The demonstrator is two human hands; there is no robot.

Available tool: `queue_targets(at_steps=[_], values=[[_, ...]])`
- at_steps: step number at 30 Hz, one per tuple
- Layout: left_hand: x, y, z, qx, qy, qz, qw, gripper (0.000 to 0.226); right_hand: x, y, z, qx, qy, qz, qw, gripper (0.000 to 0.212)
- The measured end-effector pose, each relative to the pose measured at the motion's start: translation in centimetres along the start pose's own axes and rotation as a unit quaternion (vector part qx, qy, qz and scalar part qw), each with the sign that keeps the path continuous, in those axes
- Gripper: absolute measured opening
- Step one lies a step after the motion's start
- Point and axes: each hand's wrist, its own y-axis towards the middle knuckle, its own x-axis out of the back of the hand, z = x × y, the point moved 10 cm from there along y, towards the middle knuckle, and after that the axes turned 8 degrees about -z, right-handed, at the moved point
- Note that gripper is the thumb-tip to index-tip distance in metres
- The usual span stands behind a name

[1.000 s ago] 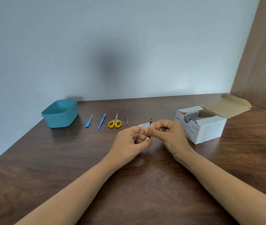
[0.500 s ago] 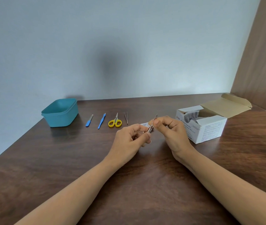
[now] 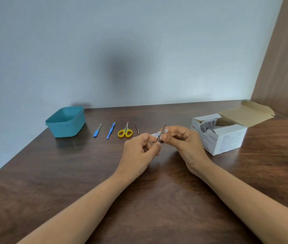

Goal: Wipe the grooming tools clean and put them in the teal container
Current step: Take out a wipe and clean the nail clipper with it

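Your left hand (image 3: pixel 139 150) pinches the lower end of a slim silver tool (image 3: pixel 163 127), tip up above the table (image 3: pixel 87 173); your right hand (image 3: pixel 181 141) pinches a white wipe (image 3: pixel 166 131) round its shaft, well right of the teal container (image 3: pixel 65 124)

Only 1 view, a wide-angle camera on the person's head: it faces forward and down across the table (image 3: pixel 55 182) to the wall (image 3: pixel 139 50), close above the left hand (image 3: pixel 138 152) and right hand (image 3: pixel 187 145), mid-frame, both forearms (image 3: pixel 79 208) entering from the bottom edge
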Motion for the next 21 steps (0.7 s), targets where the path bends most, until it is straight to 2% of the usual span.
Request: queue_targets(at_steps=[7,13,21], values=[[-0.2,0.0,0.0,0.001,0.016,0.012,1.0,0.008,0.0,-0.1,-0.4,-0.028,0.005,0.001,1.0,0.025],[-0.3,-0.1,-0.2,-0.011,0.022,0.027,0.999,0.006,-0.8,-0.4,-0.2,-0.034,-0.023,0.03,0.999,0.002],[-0.7,-0.1,-0.5,-0.017,0.022,0.044,0.999,0.009,-0.7,-0.4,0.6,0.017,-0.088,0.025,0.996,0.016]])
